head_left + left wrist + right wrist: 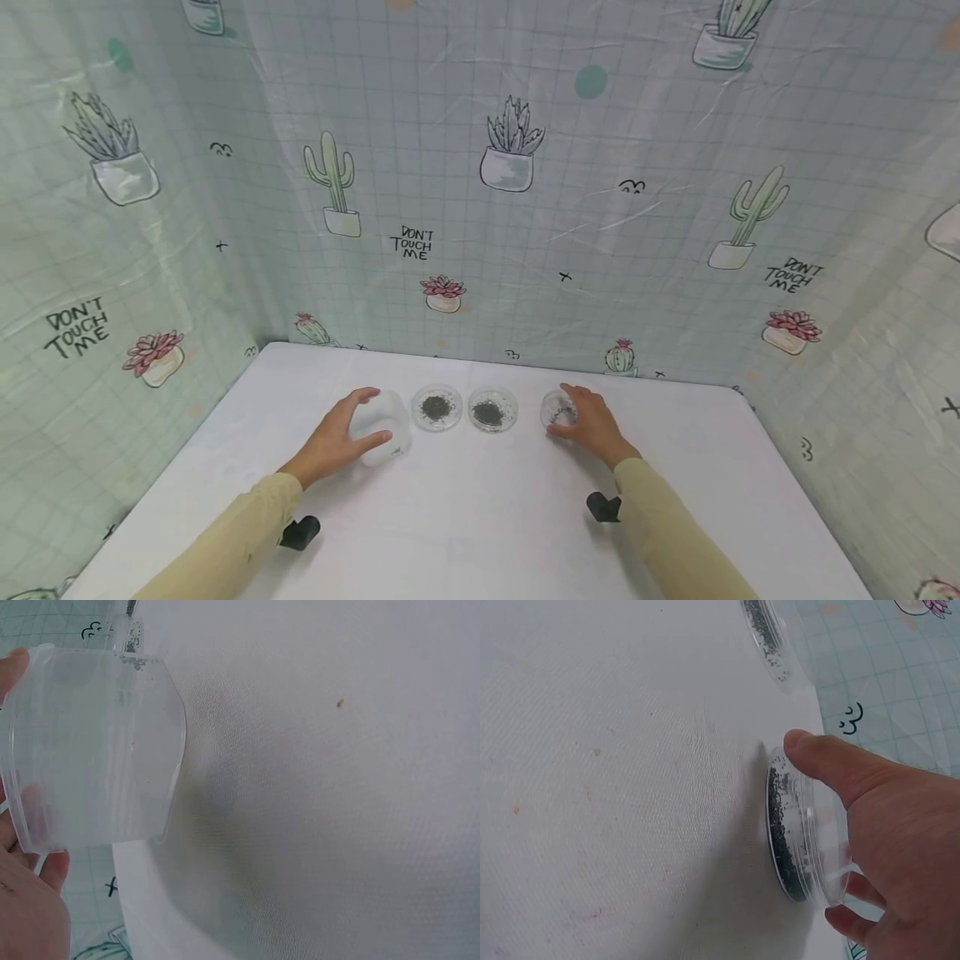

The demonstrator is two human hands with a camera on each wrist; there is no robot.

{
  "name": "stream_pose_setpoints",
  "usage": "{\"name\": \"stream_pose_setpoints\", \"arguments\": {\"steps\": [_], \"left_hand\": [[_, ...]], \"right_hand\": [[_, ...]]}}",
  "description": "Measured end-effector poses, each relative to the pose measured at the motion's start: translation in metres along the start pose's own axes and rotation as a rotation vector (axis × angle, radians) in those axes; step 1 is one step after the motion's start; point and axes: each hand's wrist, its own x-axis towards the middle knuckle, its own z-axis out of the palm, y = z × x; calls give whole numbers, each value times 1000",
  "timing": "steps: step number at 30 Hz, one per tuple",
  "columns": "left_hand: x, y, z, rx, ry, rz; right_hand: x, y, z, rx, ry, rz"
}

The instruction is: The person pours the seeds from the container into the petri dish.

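Note:
My left hand (335, 437) grips a translucent plastic tub (390, 417) at the left of the table, thumb on the near side and fingers on the far side. In the left wrist view the tub (97, 750) has a few dark specks near one edge. Farther right, my right hand (594, 427) holds a clear round petri dish (556, 410) between thumb and fingers. Dark granules lie inside that dish (786, 832), seen in the right wrist view; a clear rim, perhaps its lid, sits over it. Part of the dish is hidden by the hand.
Two more clear petri dishes, a left one (437, 407) and a right one (492, 410), stand side by side between the hands, each with dark granules. The white table (457, 517) meets a patterned curtain (450, 167) at the back and sides.

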Motion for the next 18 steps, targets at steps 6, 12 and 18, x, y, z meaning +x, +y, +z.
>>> {"name": "stream_pose_setpoints", "arguments": {"steps": [6, 12, 18], "left_hand": [[1, 3, 0, -6, -10, 7], [4, 5, -2, 50, -40, 0], [7, 6, -3, 156, -36, 58]], "right_hand": [[-2, 3, 0, 4, -24, 42], [-3, 4, 1, -13, -8, 30], [-4, -1, 3, -72, 30, -9]]}}
